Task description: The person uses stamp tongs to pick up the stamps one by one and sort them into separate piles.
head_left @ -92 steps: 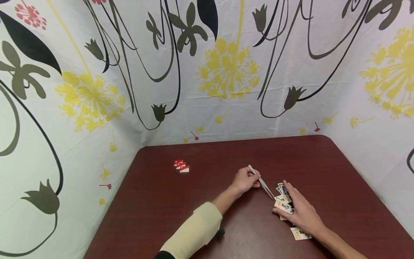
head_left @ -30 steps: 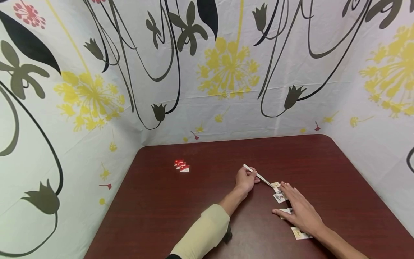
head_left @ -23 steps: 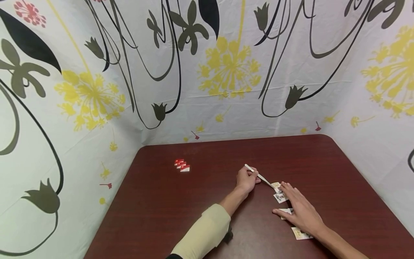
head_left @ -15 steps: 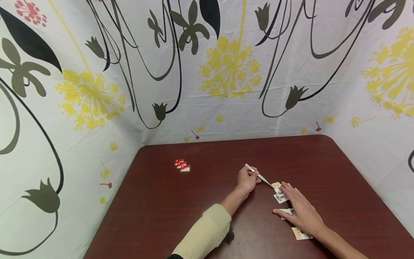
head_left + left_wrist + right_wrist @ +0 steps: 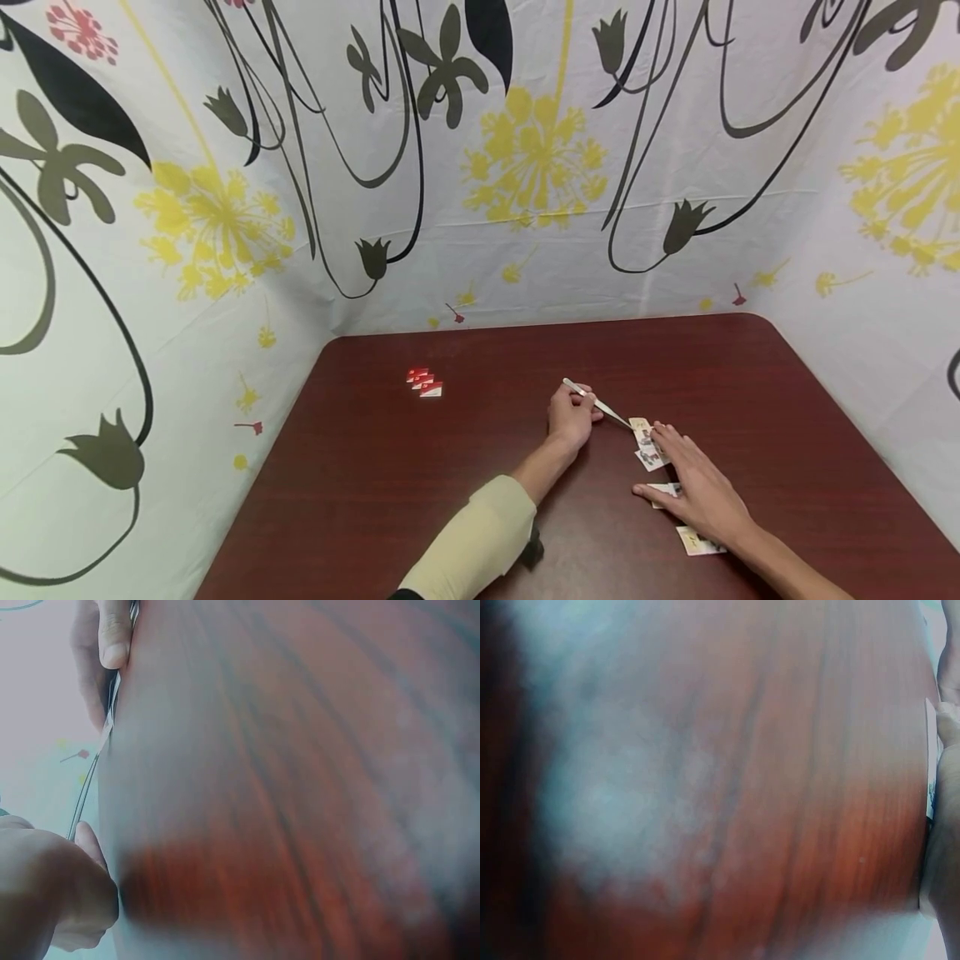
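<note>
In the head view my left hand (image 5: 572,417) pinches a pair of metal tweezers (image 5: 597,403), whose tips reach the left edge of a small pale card (image 5: 640,428). My right hand (image 5: 701,487) lies spread with straight fingers, its fingertips on that card's right side. A second picture card (image 5: 649,459) overlaps below it. Another card (image 5: 663,490) shows between thumb and palm, and one more (image 5: 696,542) pokes out under the wrist; the hand hides parts of these cards. The left wrist view shows the tweezers (image 5: 84,796) edge-on, meeting the cards beneath the right fingers.
A dark red-brown wooden table (image 5: 480,358) carries everything. Several small red-and-white cards (image 5: 424,382) lie overlapping at its far left. A white patterned cloth (image 5: 525,275) hangs around the far and side edges. My left forearm wears a beige sleeve (image 5: 472,533).
Since the oldest frame, the tweezer tips moved away from me to the farthest card, and the cards beside the right hand are rearranged. Lately that card edged slightly farther away; the right hand stays put.
</note>
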Action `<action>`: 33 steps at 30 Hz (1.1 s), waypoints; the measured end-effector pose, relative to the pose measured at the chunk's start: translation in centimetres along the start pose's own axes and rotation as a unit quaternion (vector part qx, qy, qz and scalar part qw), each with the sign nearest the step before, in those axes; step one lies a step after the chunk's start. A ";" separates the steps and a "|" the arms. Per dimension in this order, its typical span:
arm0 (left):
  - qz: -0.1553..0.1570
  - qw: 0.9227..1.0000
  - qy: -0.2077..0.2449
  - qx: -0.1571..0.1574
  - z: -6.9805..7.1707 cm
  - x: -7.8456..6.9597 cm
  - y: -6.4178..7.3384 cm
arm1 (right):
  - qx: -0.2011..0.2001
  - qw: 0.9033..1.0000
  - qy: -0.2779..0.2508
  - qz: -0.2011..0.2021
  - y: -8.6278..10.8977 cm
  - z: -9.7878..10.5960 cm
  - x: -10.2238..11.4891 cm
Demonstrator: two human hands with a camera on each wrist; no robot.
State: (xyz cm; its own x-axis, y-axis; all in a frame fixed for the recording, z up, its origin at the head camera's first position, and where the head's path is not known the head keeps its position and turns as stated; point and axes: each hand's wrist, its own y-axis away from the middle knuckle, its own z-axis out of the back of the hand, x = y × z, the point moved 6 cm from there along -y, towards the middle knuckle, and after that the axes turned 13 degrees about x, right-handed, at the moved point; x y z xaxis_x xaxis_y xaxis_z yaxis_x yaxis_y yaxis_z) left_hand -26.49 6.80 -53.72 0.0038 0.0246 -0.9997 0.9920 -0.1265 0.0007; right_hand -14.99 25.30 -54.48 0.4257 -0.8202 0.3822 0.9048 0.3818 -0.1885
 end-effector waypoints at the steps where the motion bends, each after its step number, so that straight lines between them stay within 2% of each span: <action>1: -0.004 1.000 0.003 -0.002 0.2 0.0 0.0 | 0.000 1.000 0.001 0.000 0.0 0.0 0.0; 7: -0.019 1.000 0.019 -0.013 1.5 -0.4 -0.5 | -0.009 1.000 0.004 0.004 -0.1 0.2 0.2; 10: -0.021 0.999 0.026 -0.003 2.4 -0.8 -0.7 | -0.010 1.000 0.004 0.003 -0.1 0.2 0.2; 18: -0.017 0.999 0.035 0.022 6.2 -1.8 -1.1 | 0.006 1.000 -0.005 -0.010 -0.2 0.1 0.1; 25: -0.013 0.998 0.057 0.031 11.2 -1.9 -1.2 | 0.015 1.000 -0.013 -0.013 -0.1 -0.2 -0.1; 29: -0.006 0.997 0.063 0.032 14.9 -2.4 -0.8 | 0.015 1.000 -0.015 -0.014 0.0 -0.2 -0.2; 33: -0.001 0.999 0.043 0.025 19.0 -2.9 -0.2 | 0.018 1.000 -0.017 -0.017 0.0 -0.2 -0.3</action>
State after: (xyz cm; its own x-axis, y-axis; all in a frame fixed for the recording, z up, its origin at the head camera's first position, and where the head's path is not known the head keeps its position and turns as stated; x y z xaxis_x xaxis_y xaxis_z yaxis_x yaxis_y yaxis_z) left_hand -29.14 -12.09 -51.25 0.0150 0.1101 -0.9938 0.9846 -0.1748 -0.0045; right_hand -15.10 25.41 -54.78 0.3947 -0.8182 0.4182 0.9180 0.3701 -0.1423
